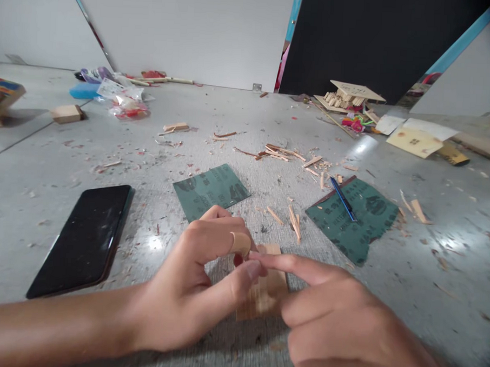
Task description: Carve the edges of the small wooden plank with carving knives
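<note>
A small, flat light-wood piece (270,295) lies on the grey surface between my hands. My left hand (208,274) is over its left side, thumb and index finger brought together, with a tan bandage (241,244) around one finger. Something small and dark red shows between those fingertips, too hidden to name. My right hand (340,312) is at the right of the wood, its index finger stretched out to touch the left fingertips and its other fingers curled. What the curled fingers hold, if anything, is hidden.
A black phone (84,238) lies at the left. Green sandpaper sheets (212,187) lie ahead, the right one (365,216) under a blue pen (342,198). Wood slivers (282,152) are scattered beyond. Plastic bags (125,97) and a stack of sticks (344,100) sit near the white panels.
</note>
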`<control>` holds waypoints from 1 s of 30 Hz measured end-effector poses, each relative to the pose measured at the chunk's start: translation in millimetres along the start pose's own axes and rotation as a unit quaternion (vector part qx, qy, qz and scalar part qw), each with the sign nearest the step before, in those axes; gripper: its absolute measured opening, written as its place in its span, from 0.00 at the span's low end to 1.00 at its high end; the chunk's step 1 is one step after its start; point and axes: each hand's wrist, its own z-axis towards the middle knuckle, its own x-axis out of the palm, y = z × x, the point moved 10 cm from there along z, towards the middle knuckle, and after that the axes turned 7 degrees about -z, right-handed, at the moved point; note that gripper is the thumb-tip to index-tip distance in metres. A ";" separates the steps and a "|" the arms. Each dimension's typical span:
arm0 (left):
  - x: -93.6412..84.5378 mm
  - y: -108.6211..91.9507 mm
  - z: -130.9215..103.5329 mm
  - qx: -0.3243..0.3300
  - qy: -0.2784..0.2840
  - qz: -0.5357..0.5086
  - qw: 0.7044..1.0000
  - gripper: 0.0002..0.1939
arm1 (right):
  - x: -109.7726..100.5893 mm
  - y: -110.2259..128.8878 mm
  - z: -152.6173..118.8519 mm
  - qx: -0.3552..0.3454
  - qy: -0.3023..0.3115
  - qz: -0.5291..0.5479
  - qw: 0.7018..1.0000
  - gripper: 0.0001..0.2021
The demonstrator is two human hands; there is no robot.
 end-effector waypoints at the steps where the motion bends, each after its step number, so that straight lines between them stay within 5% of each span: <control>1: 0.2 0.7 -0.4 0.001 0.001 -0.003 1.000 0.12 | -3.3 6.6 2.9 -0.009 0.011 -0.018 1.000 0.19; 5: 4.9 3.8 -0.8 0.010 0.035 0.000 0.999 0.12 | -19.1 35.7 12.6 -0.045 -0.015 -0.071 0.996 0.20; 10: 31.4 13.3 -0.3 0.018 0.145 0.119 0.982 0.10 | -71.0 44.7 7.2 -0.036 -0.260 0.015 0.965 0.27; 12: 41.8 22.4 -1.7 0.002 0.174 0.195 0.965 0.18 | -80.1 32.4 9.2 -0.019 -0.295 0.102 0.950 0.28; 15: 51.1 30.4 -5.4 -0.002 0.191 0.274 0.943 0.29 | -76.5 18.8 23.1 -0.020 -0.254 0.172 0.952 0.29; 23: 53.8 30.9 -9.9 0.044 0.178 0.316 0.931 0.25 | -54.0 -17.7 39.1 0.037 -0.179 0.288 0.940 0.25; 30: 56.1 29.9 -8.3 0.064 0.180 0.295 0.936 0.24 | -59.0 2.1 41.7 -0.007 -0.133 0.313 0.940 0.25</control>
